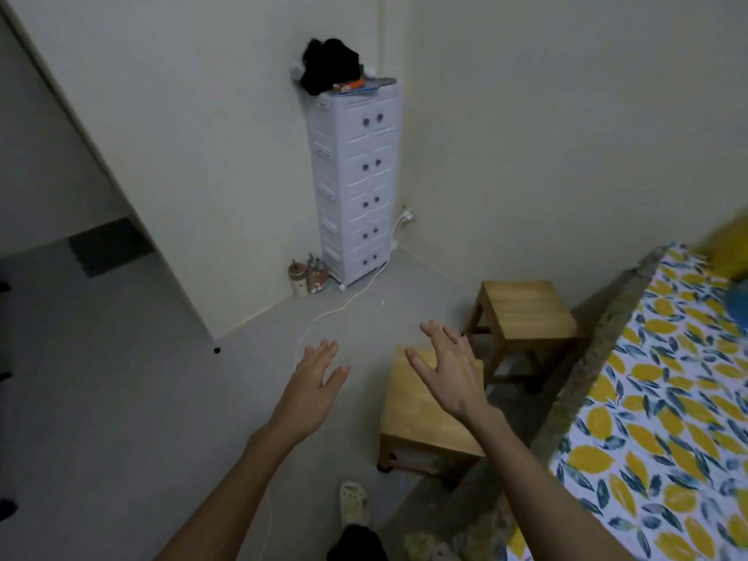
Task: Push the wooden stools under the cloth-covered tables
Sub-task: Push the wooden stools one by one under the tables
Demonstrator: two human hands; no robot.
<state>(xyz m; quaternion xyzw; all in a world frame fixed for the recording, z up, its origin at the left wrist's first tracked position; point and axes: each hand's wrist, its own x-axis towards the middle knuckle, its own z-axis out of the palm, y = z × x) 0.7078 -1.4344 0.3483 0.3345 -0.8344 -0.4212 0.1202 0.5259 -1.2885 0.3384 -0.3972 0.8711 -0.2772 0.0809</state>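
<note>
Two light wooden stools stand on the grey floor beside a table draped in a lemon-print cloth (664, 398). The near stool (421, 419) sits just left of the table's edge, and the far stool (526, 313) stands behind it, closer to the wall. My right hand (449, 366) hovers over the near stool's top with fingers spread, holding nothing. My left hand (319, 378) is held out over bare floor to the left of that stool, also spread and empty. Whether the right hand touches the stool cannot be told.
A tall white plastic drawer tower (356, 184) fills the corner, with dark clothing piled on top. A white cable (344, 305) runs from it across the floor toward me. Small bottles (305, 277) stand beside the tower. My sandalled foot (354, 504) shows below.
</note>
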